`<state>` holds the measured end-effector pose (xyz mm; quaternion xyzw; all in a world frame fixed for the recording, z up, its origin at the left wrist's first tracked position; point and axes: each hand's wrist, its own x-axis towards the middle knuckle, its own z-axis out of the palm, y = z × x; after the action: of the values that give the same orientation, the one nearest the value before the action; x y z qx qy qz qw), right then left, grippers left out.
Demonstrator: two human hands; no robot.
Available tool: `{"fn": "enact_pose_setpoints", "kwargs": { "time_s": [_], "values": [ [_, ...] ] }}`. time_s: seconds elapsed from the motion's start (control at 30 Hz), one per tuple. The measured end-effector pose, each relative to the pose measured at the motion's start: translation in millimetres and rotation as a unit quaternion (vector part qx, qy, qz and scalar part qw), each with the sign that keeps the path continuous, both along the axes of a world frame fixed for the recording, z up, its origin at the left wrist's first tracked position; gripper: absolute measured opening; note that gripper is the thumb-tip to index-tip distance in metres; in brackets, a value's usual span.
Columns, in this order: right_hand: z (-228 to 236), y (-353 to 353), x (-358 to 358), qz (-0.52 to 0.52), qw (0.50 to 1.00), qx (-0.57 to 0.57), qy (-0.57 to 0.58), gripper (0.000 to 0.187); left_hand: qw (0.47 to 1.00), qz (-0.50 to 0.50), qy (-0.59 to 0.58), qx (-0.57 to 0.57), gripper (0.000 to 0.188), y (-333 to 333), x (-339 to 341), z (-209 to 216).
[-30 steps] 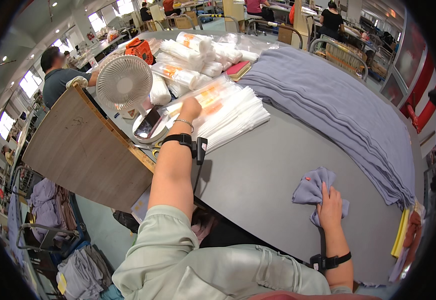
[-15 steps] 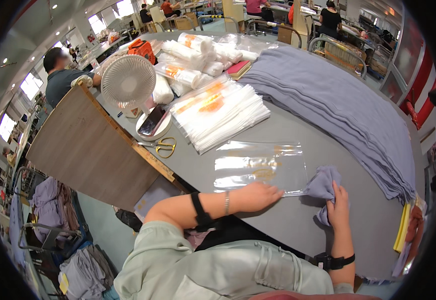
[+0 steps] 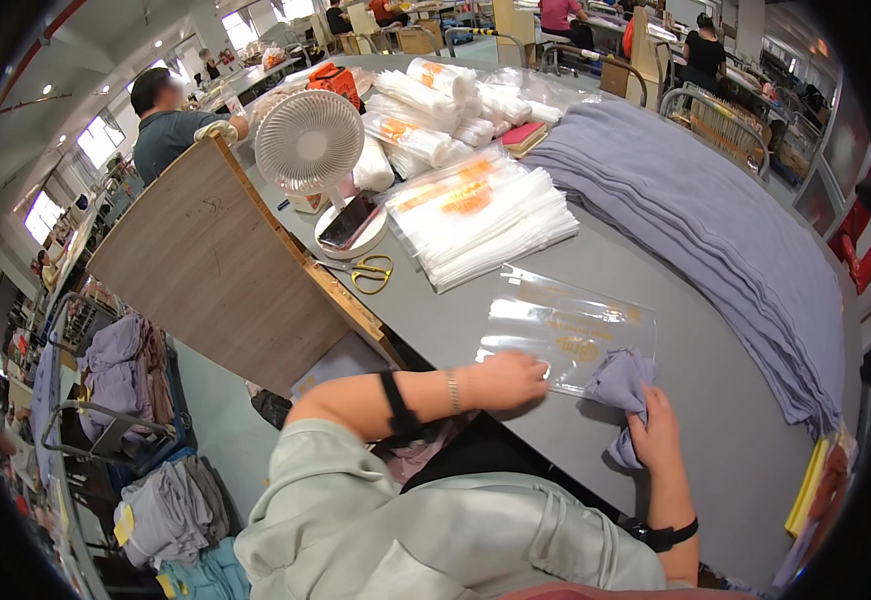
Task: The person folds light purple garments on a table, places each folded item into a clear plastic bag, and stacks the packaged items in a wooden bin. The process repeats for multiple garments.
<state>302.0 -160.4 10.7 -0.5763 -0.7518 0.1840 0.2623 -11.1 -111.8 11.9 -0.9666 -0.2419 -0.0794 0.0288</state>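
Note:
A clear plastic bag (image 3: 571,325) with gold print lies flat on the grey table in front of me, turned at a slant. My left hand (image 3: 511,380) is at its near left edge, fingers curled down; whether they pinch the film is hidden. My right hand (image 3: 659,430) grips a bunched lavender-grey cloth (image 3: 624,380). The cloth's upper part lies over the near right corner of the bag, and a loose end hangs toward the table edge.
Folded lavender-grey fabric (image 3: 696,220) is stacked along the table's right side. Beyond the bag are a pile of white-filled plastic bags (image 3: 501,225), scissors (image 3: 371,273), a phone (image 3: 350,220) and a white fan (image 3: 310,142). A wooden board (image 3: 221,255) stands at left; a person (image 3: 171,130) is behind it.
The view has shifted, moving the scene rightward. The bag has turned clockwise on the table. My right hand has brought the cloth left, from beside the bag's edge onto its corner.

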Motion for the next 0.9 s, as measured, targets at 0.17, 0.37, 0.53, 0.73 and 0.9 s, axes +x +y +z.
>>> {"fn": "enact_pose_setpoints", "kwargs": {
  "time_s": [0.17, 0.37, 0.53, 0.73, 0.9],
  "values": [
    [15, -3, -9, 0.016, 1.0, 0.002, -0.002, 0.051, 0.999, 0.021, 0.029, -0.016, 0.01, -26, -44, 6],
    [16, -5, -14, 0.016, 1.0, 0.015, -0.016, 0.053, 0.998, 0.023, 0.05, -0.031, 0.01, -36, -56, 16],
    [16, -2, -14, 0.015, 0.999, 0.03, -0.04, 0.052, 0.995, 0.092, 0.003, 0.032, 0.013, -26, -4, 6],
    [33, -7, -23, 0.111, 0.991, 0.022, 0.064, 0.059, 0.932, 0.018, -0.294, -0.213, 0.029, 23, 91, -8],
    [20, -16, -43, 0.202, 0.975, 0.06, -0.062, 0.064, 0.905, 0.123, -0.011, -0.408, 0.046, 62, 70, 36]
  ]
}}
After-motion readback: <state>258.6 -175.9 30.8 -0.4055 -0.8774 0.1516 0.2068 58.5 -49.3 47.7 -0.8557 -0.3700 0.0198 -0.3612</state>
